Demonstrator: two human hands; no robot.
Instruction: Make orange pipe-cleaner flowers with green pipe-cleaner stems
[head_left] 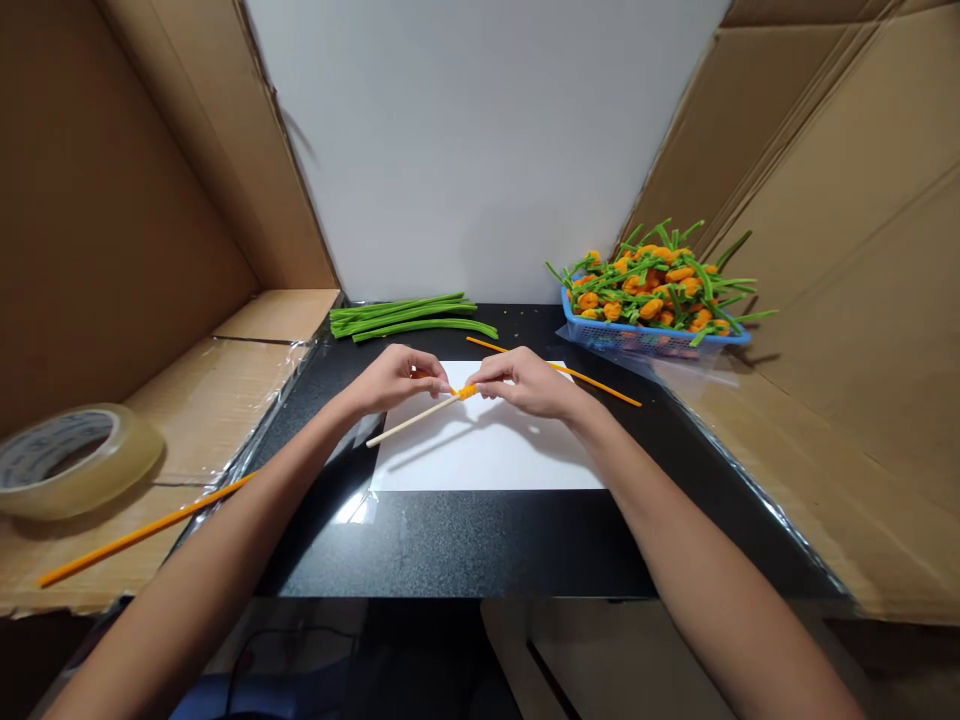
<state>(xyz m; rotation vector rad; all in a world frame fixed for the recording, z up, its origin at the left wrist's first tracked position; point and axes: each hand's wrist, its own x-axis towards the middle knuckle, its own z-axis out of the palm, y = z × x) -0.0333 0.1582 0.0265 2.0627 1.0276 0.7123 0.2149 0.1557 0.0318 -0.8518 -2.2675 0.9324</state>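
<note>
Above white paper sheet (487,460) on black worktop (465,545): left hand (394,380), right hand (525,385), fingers pinched narrow on orange pipe-cleaner coil (466,392) at end of wooden stick (409,421). Stick judged light, stiff, thin; coil soft, springy. Best hold: coil, or stick just beside it.

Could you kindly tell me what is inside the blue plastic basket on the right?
The blue plastic basket holds a heap of orange chenille flowers with green stems. The heap covers the basket's floor, so that cannot be seen.
</note>
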